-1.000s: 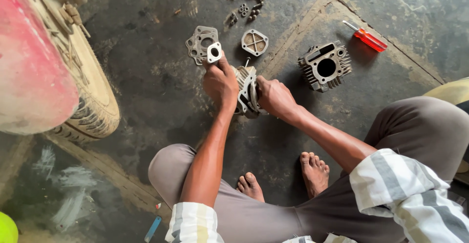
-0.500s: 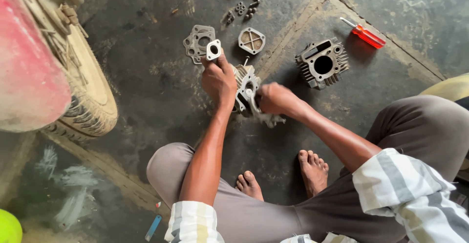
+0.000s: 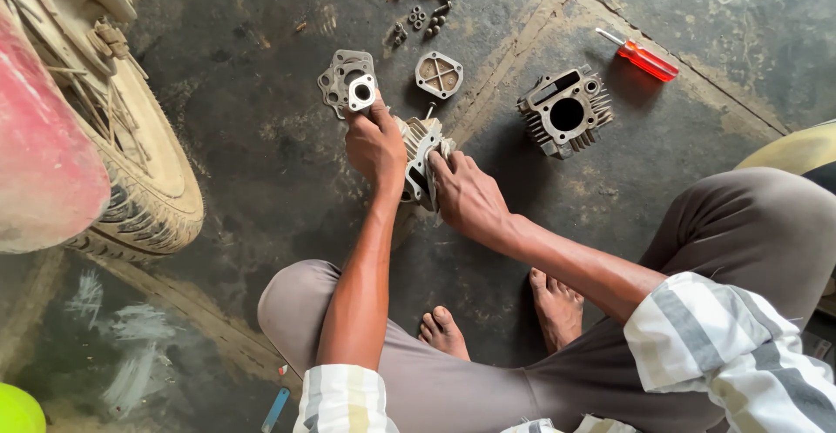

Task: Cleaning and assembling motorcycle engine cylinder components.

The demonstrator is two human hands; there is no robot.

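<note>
- At the far left, a dusty tyre (image 3: 144, 198) and a red mudguard (image 3: 39, 163) fill the edge of the view, well apart from the work.
- Just right of them, on the dark concrete floor (image 3: 252, 163), a flat metal gasket plate (image 3: 341, 76) lies near the left hand (image 3: 376, 146).
- That hand's fingers are curled and pressed against the left side of the finned engine head (image 3: 420, 159), steadying it on the floor between both hands.
- A small square cover (image 3: 438, 74) sits just beyond the head.
- The right hand (image 3: 470, 196) has come back onto the head since half a second ago, when it was blurred and lower; now its fingers press flat on the right side, with nothing seen between them.
- By my judgement, both hands are bracing the part again, so the wiping or rubbing stroke has paused or reversed.
- Further right stands a finned cylinder block (image 3: 566, 113), apart from the hands.
- Beyond it lies a red-handled screwdriver (image 3: 643, 57).
</note>
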